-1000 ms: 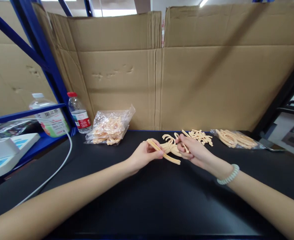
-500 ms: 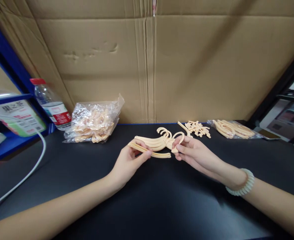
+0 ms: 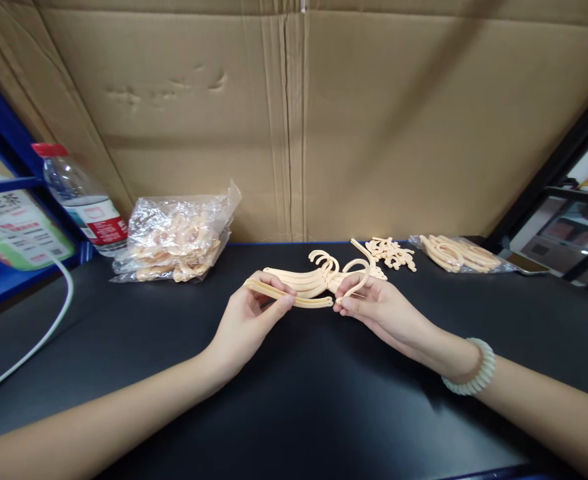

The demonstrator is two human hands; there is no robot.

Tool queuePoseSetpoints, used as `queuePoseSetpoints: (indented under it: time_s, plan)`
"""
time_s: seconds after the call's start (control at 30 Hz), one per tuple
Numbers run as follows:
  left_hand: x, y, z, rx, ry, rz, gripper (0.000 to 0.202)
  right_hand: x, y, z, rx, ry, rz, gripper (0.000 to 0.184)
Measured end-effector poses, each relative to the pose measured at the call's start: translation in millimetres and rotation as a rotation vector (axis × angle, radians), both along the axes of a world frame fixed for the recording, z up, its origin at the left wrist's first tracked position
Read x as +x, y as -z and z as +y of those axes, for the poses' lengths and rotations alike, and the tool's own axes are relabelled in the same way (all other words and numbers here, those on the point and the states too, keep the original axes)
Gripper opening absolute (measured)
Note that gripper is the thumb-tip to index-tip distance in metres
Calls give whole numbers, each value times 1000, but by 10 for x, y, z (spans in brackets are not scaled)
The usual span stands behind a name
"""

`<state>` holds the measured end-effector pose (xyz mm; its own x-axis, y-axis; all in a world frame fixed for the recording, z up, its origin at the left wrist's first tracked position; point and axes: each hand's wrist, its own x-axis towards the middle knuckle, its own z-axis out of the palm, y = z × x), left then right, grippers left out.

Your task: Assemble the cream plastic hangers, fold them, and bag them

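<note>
Pinched in my left hand [image 3: 254,313] are long, curved, cream plastic hanger arms [image 3: 311,303], apparently two laid together, with their round-holed ends pointing right. My right hand [image 3: 374,303] is closed on a cream hanger hook [image 3: 363,277], its curve rising above the fingers and its lower end close to the tips of the arms. Whether hook and arms touch I cannot tell. Just behind both hands, several cream hangers [image 3: 297,281] lie stacked on the black table, hooks pointing up and left. My right hand partly hides them.
A clear bag of cream parts [image 3: 179,240] stands at the back left beside a red-capped bottle [image 3: 87,200]. Small loose cream pieces [image 3: 391,253] lie behind my right hand. Farther right are a flat bag of parts [image 3: 461,255] and a phone-like slab [image 3: 527,263]. Cardboard [image 3: 199,133] walls the back.
The hook in my right hand has turned and its lower end has come closer to the arm ends. My left hand keeps its grip. The whole view has shifted slightly.
</note>
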<state>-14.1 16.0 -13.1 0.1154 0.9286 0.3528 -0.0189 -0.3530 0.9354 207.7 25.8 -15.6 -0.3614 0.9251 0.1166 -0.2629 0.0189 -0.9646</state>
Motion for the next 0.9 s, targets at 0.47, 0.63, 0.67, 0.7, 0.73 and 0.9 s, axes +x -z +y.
queuePoseSetpoints:
  time_s: [0.47, 0.63, 0.67, 0.7, 0.73, 0.9]
  plan:
    - [9, -34, -94, 98, 15, 118, 14, 12, -4, -4, -48, 0, -27, 22]
    - [6, -31, -100, 128, 42, 122, 11, 13, -20, -49, -78, -117, -25, 24]
    - [4, -26, -104, 137, 50, 127, 11, 12, -20, -53, -89, -138, -25, 24]
    - [2, -21, -109, 148, 56, 135, 11, 9, -20, -56, -100, -155, -25, 25]
    - [0, -16, -115, 161, 60, 144, 10, 7, -19, -57, -108, -165, -27, 25]
    - [-14, -1, -151, 246, 55, 213, 8, -2, -15, -53, -153, -152, -61, 25]
